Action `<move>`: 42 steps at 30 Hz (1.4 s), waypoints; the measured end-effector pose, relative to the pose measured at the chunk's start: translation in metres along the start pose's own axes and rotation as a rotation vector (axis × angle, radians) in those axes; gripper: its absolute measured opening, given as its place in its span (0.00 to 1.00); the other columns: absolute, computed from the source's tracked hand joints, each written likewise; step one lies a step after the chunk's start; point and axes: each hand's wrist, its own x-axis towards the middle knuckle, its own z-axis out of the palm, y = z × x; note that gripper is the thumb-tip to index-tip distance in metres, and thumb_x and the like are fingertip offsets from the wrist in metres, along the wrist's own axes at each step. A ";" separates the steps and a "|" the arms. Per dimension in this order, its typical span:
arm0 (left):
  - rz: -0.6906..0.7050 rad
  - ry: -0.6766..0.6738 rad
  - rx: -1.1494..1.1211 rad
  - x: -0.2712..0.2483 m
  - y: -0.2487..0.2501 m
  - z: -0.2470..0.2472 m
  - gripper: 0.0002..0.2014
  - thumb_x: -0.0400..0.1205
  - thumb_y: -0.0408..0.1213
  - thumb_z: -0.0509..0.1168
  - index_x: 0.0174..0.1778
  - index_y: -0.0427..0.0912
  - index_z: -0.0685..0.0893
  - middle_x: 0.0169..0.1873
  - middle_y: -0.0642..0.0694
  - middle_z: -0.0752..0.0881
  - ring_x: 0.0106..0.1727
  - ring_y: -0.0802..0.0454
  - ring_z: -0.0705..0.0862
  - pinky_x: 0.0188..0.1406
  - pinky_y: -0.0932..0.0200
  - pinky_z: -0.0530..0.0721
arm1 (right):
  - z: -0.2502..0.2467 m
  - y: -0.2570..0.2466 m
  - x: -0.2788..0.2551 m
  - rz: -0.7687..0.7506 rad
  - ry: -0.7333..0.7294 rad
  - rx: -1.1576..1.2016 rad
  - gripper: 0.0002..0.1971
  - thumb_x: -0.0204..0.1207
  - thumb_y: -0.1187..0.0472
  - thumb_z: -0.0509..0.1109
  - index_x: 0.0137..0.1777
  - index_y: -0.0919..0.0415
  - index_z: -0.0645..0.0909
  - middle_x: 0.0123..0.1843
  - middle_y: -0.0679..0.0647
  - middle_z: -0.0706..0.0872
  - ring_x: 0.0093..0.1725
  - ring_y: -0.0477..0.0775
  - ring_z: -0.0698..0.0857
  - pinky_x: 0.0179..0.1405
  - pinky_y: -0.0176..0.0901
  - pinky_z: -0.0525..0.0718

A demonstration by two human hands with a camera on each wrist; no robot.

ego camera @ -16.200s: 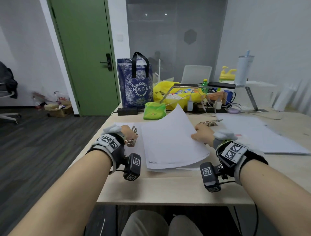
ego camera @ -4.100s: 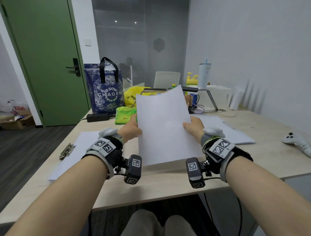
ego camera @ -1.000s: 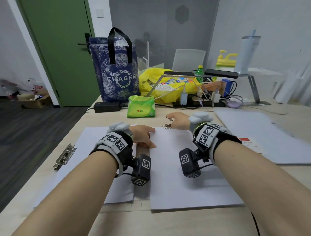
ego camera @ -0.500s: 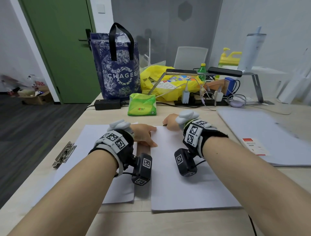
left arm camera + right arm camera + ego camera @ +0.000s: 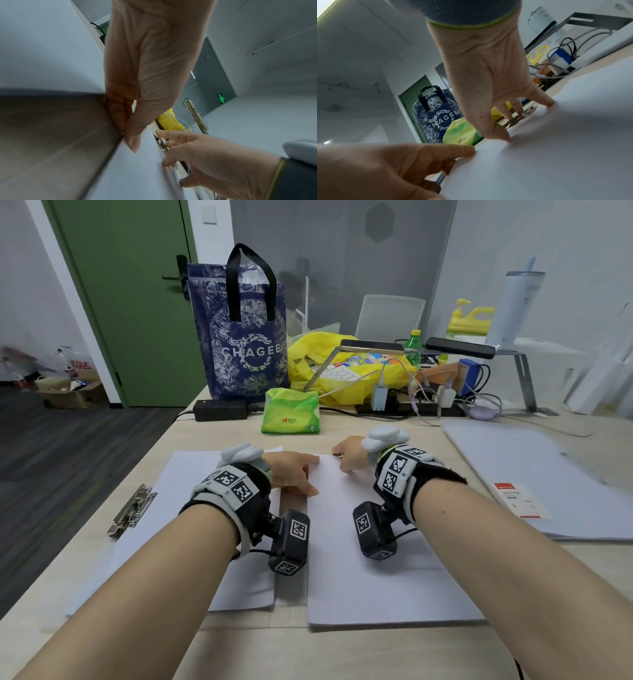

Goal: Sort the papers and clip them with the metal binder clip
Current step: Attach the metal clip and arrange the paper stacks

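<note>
1. Left hand (image 5: 291,474), fingers flat, steadies the squared white paper stack (image 5: 376,559) on the pale wooden worktop (image 5: 239,652).
2. Right hand (image 5: 349,455), fingers spread, touches the silver metal binder clip (image 5: 520,116) at the stack's far edge (clipping step); next, likely grip it and squeeze it open.

white paper stack (image 5: 376,559) flat on desk; metal binder clip (image 5: 522,115) at far edge.

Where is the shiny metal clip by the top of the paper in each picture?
Head: the metal clip peeks out at the paper's top edge, under the right hand.
Left wrist: lower middle, just above the paper's edge.
Right wrist: centre right, under the fingertips.
Shared landmark: the yellow bag.
</note>
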 end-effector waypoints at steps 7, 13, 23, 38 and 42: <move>0.014 0.078 -0.017 -0.005 -0.001 0.005 0.41 0.75 0.42 0.74 0.82 0.50 0.61 0.69 0.42 0.78 0.69 0.42 0.78 0.74 0.48 0.75 | 0.004 0.011 -0.022 -0.002 0.035 0.024 0.34 0.76 0.63 0.68 0.81 0.63 0.60 0.79 0.60 0.69 0.76 0.61 0.71 0.72 0.49 0.75; 0.014 0.216 -0.100 -0.018 0.002 0.005 0.39 0.75 0.35 0.74 0.81 0.39 0.62 0.68 0.38 0.80 0.65 0.41 0.82 0.64 0.51 0.83 | 0.006 0.025 -0.050 0.023 0.052 0.137 0.37 0.76 0.61 0.71 0.82 0.64 0.58 0.80 0.59 0.67 0.78 0.61 0.68 0.75 0.47 0.70; -0.337 0.421 0.218 -0.088 -0.038 -0.027 0.24 0.81 0.43 0.65 0.69 0.33 0.75 0.67 0.38 0.80 0.69 0.41 0.79 0.60 0.55 0.77 | 0.011 -0.011 -0.103 -0.111 0.049 0.081 0.38 0.75 0.54 0.72 0.82 0.57 0.60 0.83 0.53 0.63 0.80 0.56 0.65 0.77 0.47 0.66; -0.534 0.353 0.071 -0.120 -0.124 -0.027 0.28 0.83 0.52 0.61 0.73 0.35 0.75 0.72 0.42 0.77 0.75 0.44 0.74 0.76 0.54 0.67 | 0.043 -0.074 -0.150 -0.290 -0.057 0.055 0.38 0.76 0.53 0.71 0.83 0.57 0.58 0.81 0.54 0.66 0.80 0.55 0.66 0.77 0.43 0.64; -0.465 0.348 0.039 -0.141 -0.100 -0.027 0.22 0.86 0.44 0.59 0.72 0.34 0.76 0.72 0.42 0.78 0.74 0.44 0.75 0.74 0.55 0.69 | 0.049 -0.069 -0.154 -0.245 -0.089 0.015 0.34 0.77 0.52 0.70 0.80 0.62 0.64 0.80 0.56 0.67 0.79 0.57 0.68 0.77 0.46 0.66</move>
